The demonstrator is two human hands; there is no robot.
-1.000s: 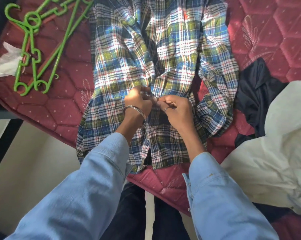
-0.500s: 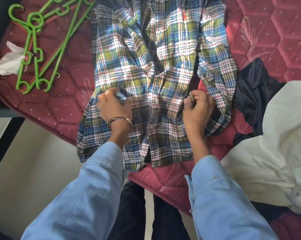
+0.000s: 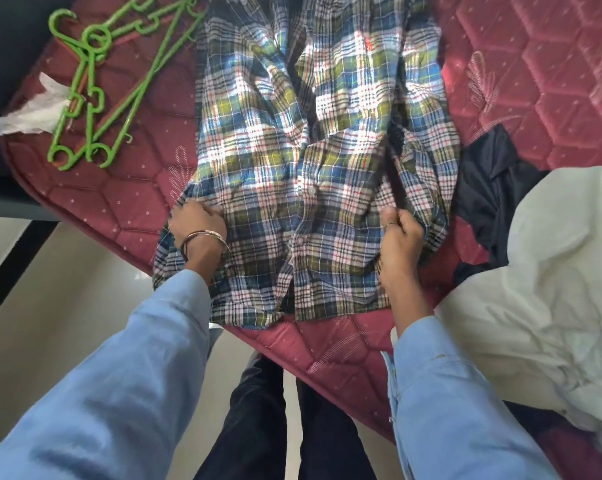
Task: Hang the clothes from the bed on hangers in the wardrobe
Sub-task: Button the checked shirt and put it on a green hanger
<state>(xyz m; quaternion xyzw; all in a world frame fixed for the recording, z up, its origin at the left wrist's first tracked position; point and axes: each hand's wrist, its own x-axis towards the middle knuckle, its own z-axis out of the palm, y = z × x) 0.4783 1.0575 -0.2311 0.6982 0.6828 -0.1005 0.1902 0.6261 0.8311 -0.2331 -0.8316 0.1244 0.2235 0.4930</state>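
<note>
Shirt, frame centre: plaid in blue, green, white w/ red lines. Mattress: maroon, quilted in hexagons, white dots. Hangers, upper left: bright green. Sleeves: light blue. Cloth at right: cream; garment beside it: black.

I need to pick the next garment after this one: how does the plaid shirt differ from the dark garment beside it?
The plaid shirt is multicoloured check; the dark garment is plain navy or black. The plaid shirt lies spread flat and buttoned, while the dark garment is crumpled and partly under the white bedding. The left hand and right hand grip the plaid shirt; nothing holds the dark garment. Both lie on the maroon mattress, neither on a green hanger.
</note>
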